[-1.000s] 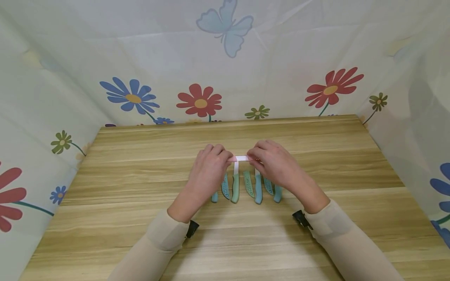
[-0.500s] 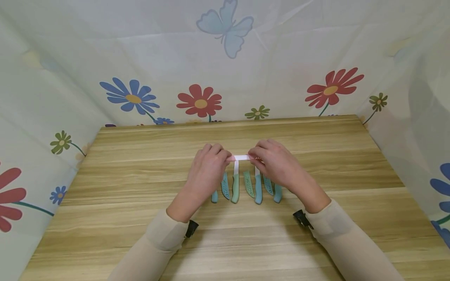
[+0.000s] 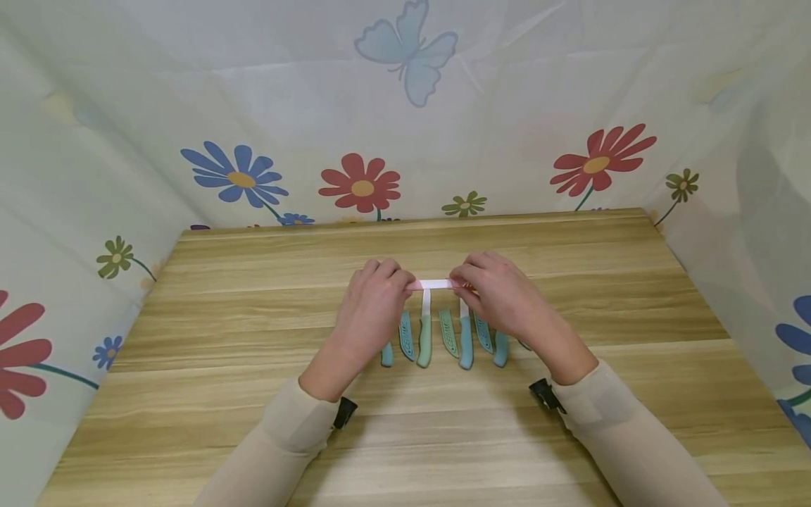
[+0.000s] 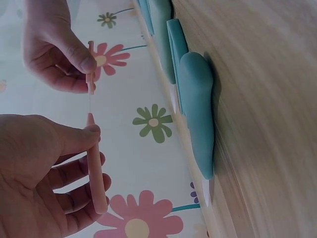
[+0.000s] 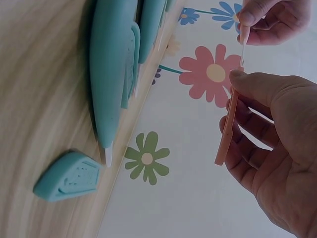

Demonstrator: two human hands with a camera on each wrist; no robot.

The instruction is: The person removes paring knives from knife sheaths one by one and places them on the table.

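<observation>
Above the table, my left hand [image 3: 375, 299] pinches the pink handle [image 4: 95, 171] of a small knife. Its white blade [image 3: 436, 284] shows as a short stretch between my two hands. Thumb and fingers of my right hand [image 3: 497, 290] grip a pink blade sheath [image 5: 229, 124], which covers the rest of the blade. Knife and sheath lie in one line, roughly level. Below the hands, a green-handled knife [image 3: 424, 341] and a blue-handled knife [image 3: 465, 343] rest on the table, white blades pointing away from me.
Blue sheath [image 3: 407, 336] and green sheath [image 3: 448, 332] lie among the knives. Further right are another blue sheath [image 3: 483, 334] and blue handle [image 3: 500, 349]; a blue handle [image 3: 386, 355] lies partly under my left hand. Flowered cloth [image 3: 507, 141] stands behind the wooden table [image 3: 437, 436].
My hands have drawn slightly apart, the right one a little to the right. A longer stretch of white blade shows between the pink handle and sheath. The knives on the table stay put.
</observation>
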